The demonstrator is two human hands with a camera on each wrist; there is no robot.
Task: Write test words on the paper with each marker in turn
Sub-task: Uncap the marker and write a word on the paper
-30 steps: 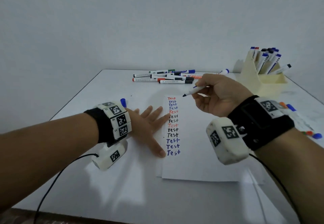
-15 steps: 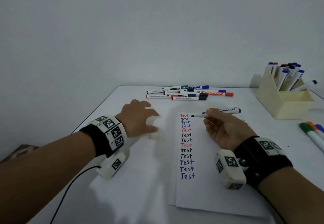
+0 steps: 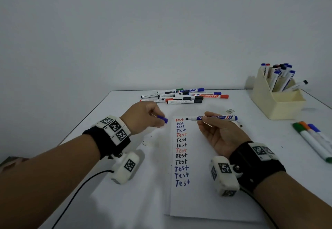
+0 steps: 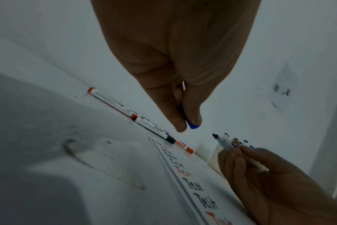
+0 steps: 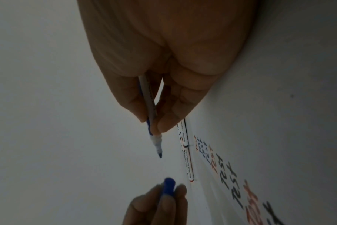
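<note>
A white paper (image 3: 206, 189) lies on the table with a column of "Test" words in red, blue and black. My right hand (image 3: 213, 128) holds an uncapped blue marker (image 3: 215, 117) level above the paper's top, tip pointing left. In the right wrist view the marker (image 5: 150, 115) sits between thumb and fingers. My left hand (image 3: 147, 115) hovers left of the paper and pinches the blue cap (image 3: 163, 119), also seen as the cap (image 4: 191, 124) and the cap (image 5: 168, 188). Cap and marker tip are a short gap apart.
Several capped markers (image 3: 183, 96) lie in a pile at the table's far side. A cream holder (image 3: 276, 96) with several markers stands at the back right. Green, orange and blue markers (image 3: 312, 140) lie at the right edge. The wall rises behind the table.
My left hand left the paper, picked up the blue cap and lifted it toward the marker tip. My right hand turned palm up, bringing the marker level. The head view tilted up.
</note>
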